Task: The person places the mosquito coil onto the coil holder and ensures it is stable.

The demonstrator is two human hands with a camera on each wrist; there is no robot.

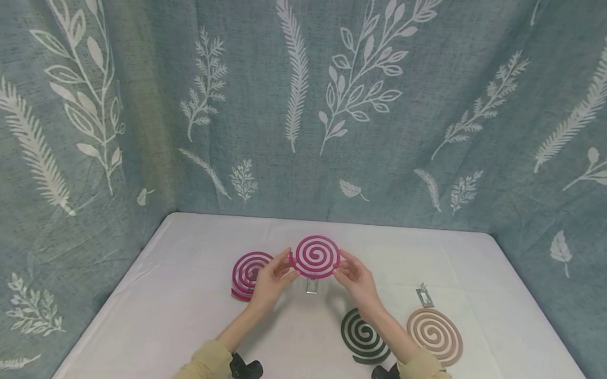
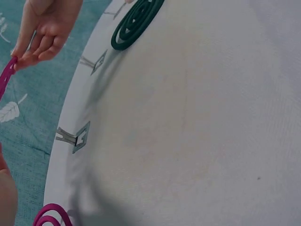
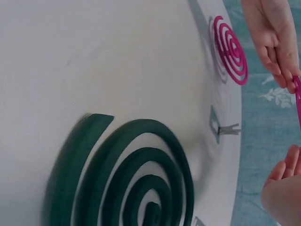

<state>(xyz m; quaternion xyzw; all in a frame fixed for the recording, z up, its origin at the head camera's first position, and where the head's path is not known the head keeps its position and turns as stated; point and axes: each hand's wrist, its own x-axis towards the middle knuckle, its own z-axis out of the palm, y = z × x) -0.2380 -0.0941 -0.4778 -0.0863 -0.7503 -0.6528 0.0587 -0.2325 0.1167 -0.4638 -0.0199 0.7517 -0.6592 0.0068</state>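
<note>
Left hand (image 1: 272, 276) and right hand (image 1: 359, 280) both pinch the raised pink coil (image 1: 316, 256), opposite edges; I'd go light, might snap otherwise.

From the head, looks forward and down, well back, across the white cloth-covered table (image 1: 189, 304) to the blue-green leaf-printed fabric curtain (image 1: 283, 183). From the left wrist, looks sideways across that table, with curtain at left. From the right wrist, looks sideways too, with curtain at right, close above a flat dark green spiral coil (image 3: 151, 214). Shares that coil and the raised flat magenta spiral coil (image 1: 317, 257) with both others.
</note>
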